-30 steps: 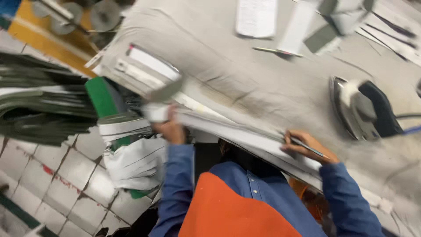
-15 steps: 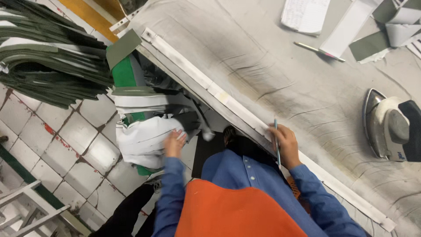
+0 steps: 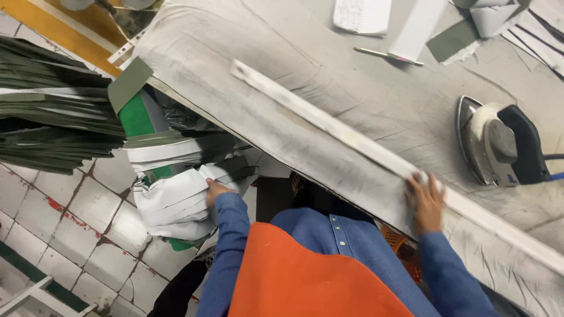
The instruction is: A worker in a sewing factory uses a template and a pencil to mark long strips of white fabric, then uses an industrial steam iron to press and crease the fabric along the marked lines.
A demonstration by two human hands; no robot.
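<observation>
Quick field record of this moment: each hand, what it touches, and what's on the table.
left hand: on a bundle of white fabric pieces beside the table
right hand: flat on a long white strip
strip: lies diagonally across the grey padded table
iron: on the table, past the right hand
pencil: far side, near papers

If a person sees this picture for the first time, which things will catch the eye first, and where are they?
First comes the long white strip, lying diagonally across the grey padded table, with the right hand pressing on its lower part. Next is the iron resting at the table's right side. At lower left, the left hand touches a bundle of white pieces beside the table, above the tiled floor.
</observation>
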